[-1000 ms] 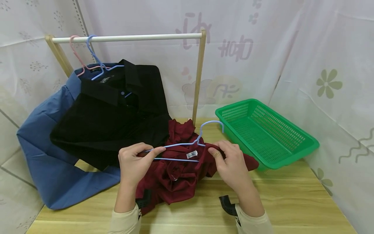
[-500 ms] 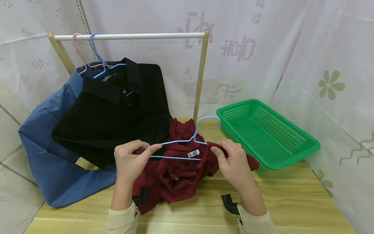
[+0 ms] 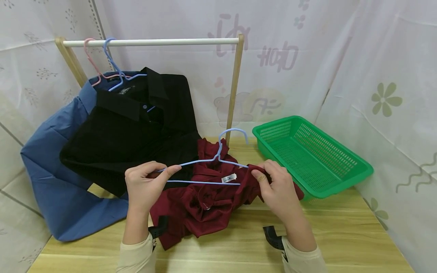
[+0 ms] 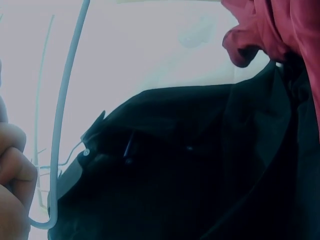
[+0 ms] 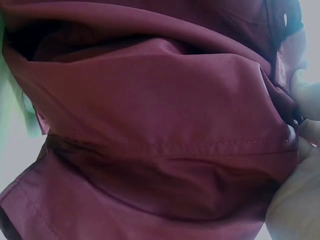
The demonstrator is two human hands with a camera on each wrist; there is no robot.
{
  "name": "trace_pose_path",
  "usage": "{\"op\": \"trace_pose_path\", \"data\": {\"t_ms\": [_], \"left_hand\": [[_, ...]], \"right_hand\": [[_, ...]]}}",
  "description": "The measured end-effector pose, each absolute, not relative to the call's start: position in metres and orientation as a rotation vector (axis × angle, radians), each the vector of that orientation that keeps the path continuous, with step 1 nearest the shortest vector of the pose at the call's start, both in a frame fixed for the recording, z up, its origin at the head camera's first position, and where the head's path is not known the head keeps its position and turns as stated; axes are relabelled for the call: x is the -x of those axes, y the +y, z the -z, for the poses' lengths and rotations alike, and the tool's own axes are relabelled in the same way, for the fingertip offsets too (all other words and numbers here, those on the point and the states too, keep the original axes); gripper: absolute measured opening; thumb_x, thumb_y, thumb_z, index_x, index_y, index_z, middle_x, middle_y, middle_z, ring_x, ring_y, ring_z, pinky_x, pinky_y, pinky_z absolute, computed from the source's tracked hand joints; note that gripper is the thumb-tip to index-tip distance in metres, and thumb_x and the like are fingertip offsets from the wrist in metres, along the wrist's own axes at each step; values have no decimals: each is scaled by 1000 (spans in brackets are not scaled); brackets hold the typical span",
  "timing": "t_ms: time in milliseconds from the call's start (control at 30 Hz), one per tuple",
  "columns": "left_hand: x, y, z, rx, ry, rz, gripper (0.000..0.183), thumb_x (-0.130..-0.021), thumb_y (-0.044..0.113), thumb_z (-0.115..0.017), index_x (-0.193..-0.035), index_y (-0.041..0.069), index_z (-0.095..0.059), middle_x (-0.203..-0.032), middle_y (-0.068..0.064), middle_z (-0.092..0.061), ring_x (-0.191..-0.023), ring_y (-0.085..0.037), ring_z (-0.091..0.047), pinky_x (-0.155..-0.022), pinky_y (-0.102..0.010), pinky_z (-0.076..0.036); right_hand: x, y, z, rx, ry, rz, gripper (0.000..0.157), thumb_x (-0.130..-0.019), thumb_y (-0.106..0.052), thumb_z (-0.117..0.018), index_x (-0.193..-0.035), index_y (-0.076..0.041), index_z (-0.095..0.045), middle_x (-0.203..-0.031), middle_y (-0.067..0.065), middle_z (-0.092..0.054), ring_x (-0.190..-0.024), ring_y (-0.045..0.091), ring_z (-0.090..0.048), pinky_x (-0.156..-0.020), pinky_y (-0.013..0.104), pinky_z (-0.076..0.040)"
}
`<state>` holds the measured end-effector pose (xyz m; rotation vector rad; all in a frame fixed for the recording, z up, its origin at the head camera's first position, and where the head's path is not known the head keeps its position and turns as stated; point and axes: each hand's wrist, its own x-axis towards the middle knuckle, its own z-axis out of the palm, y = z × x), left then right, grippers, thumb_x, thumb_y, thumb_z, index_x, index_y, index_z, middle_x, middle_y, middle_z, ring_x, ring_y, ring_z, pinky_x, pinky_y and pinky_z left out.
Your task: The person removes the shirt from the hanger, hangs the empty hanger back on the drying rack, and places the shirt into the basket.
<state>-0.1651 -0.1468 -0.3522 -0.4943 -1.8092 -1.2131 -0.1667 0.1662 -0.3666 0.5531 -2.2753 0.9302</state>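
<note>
A light blue clothes hanger (image 3: 198, 161) hangs slantwise over a crumpled maroon shirt (image 3: 205, 216), its hook pointing up and right. My left hand (image 3: 146, 185) pinches the hanger's left arm near its end; in the left wrist view that end of the hanger (image 4: 61, 110) is bare of cloth. My right hand (image 3: 278, 187) pinches the shirt between thumb and fingers, and the hanger's right arm runs in under the cloth there. A white label (image 3: 229, 178) shows inside the collar. In the right wrist view, maroon cloth (image 5: 150, 105) fills most of the frame.
Behind on the left, a rack with a white rail (image 3: 153, 42) and wooden posts carries a black shirt (image 3: 129, 140) and a blue garment (image 3: 58, 151) on hangers. A green basket (image 3: 341, 185) stands at the right on the wooden table (image 3: 341, 235).
My left hand has moved left, drawing the hanger with it, and the hook has shifted left and up. My right hand, still pinching the shirt, has edged right.
</note>
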Motion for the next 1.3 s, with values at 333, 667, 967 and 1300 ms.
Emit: {"op": "trace_pose_path", "data": {"t_ms": [333,667,967,1300], "left_hand": [[158,-161,349,431,-1834,1234,22,-64,-9,-85,-60,6,-69,-49,0,-49,-44,0,-30,-44,-19,-26],[154,-178,350,393,-1820,1238,21,-66,-10,-83,-60,4,-69,-49,3,-46,-43,0,-29,-43,-18,-25],[159,-194,368,336,-1816,1287,21,-65,-10,-84,-61,5,-71,-50,6,-48,-42,-1,-29,-42,-20,-24],[160,-200,374,339,-1810,1307,20,-66,-11,-84,-63,5,-71,-51,8,-48,-43,-1,-30,-42,-20,-24]], "right_hand": [[167,176,372,-538,-2324,-942,8,-95,-16,-64,-87,-18,-64,-76,-9,-49,-73,6,-41,-66,22,-33],[172,185,377,-505,-2227,-1014,5,-94,-13,-64,-92,-11,-68,-90,-4,-64,-90,6,-52,-75,18,-41],[173,188,381,-470,-2157,-1160,12,-91,-3,-66,-99,-10,-71,-100,0,-67,-95,5,-57,-81,11,-44],[169,186,380,-332,-2057,-1336,14,-91,-1,-65,-102,-2,-74,-103,11,-68,-93,2,-59,-73,8,-47]]}}
